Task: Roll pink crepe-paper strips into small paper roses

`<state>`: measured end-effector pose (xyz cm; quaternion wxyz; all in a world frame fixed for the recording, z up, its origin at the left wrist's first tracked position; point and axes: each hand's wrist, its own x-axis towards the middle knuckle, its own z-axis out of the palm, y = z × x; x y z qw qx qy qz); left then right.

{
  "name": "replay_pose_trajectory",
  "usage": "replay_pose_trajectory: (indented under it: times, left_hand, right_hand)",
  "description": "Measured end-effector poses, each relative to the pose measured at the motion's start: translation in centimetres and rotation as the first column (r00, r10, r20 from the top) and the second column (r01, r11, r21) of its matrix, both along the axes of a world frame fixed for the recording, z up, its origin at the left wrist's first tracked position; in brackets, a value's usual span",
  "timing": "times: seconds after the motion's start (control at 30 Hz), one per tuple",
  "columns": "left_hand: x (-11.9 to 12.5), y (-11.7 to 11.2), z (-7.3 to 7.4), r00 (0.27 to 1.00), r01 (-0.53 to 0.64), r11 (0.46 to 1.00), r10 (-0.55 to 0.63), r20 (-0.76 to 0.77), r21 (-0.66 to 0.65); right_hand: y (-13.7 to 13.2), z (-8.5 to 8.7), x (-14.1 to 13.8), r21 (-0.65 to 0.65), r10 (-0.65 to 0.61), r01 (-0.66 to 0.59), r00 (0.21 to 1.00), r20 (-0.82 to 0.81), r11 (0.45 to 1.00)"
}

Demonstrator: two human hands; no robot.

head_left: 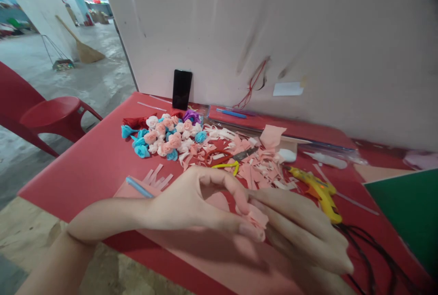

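Fingers (227,222) of the left hand (181,204) pinched crumpled peach crepe paper (258,217) above the red table (96,163) — it poked toward the right hand (304,226), just beside it — I couldn't tell if that one gripped.

Left hand (195,199), left of the glue gun (321,190): bare; slender fingers; thumbnail (247,229) visible, fine detail blurred. Left arm (109,217), farther left of the glue gun: bare along its visible length, narrow at the wrist, creased at the elbow bend. Right hand (304,231), near side of the glue gun: bare; long fingers, rounded knuckles.
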<state>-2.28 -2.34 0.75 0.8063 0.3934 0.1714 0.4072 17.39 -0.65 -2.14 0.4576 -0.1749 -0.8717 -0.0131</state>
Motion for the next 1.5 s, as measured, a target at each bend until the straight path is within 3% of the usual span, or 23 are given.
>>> replay_pose_trajectory:
  times: [0.23,0.57,0.7,0.93,1.13,1.3,1.5]
  left_hand:
    - [-0.2,0.0,-0.1,1.000,-0.006,1.000,0.006,-0.028,0.009]
    - [-0.2,-0.1,0.0,0.998,-0.014,0.999,0.016,-0.063,0.029]
    - [-0.1,-0.1,0.1,0.995,-0.028,0.999,0.031,-0.090,0.034]
    - [-0.1,-0.1,-0.1,0.966,-0.129,0.972,0.168,-0.197,0.196]
    - [0.1,0.2,-0.4,0.965,-0.216,0.954,0.240,-0.101,0.206]
    - [0.0,0.4,-0.1,0.963,-0.168,0.964,0.205,-0.173,0.207]
    - [-0.2,0.3,0.2,0.942,-0.142,0.960,0.206,-0.264,0.243]
  right_hand:
    - [0.0,1.1,0.2,-0.060,0.046,-0.042,0.997,0.064,0.997]
    - [0.2,0.3,0.0,-0.005,0.032,-0.032,0.999,0.020,0.999]
    - [-0.4,0.8,-0.1,-0.058,-0.020,0.026,0.995,0.094,0.998]
    - [-0.3,0.4,-0.6,0.015,-0.009,0.009,1.000,0.021,1.000]
    - [0.6,-1.1,-0.7,0.039,0.034,-0.028,0.985,-0.171,0.999]
    - [0.8,-1.7,-0.5,0.046,0.020,-0.011,0.979,-0.201,0.999]
    - [0.7,-0.7,-0.7,0.042,0.041,-0.036,0.990,-0.136,0.998]
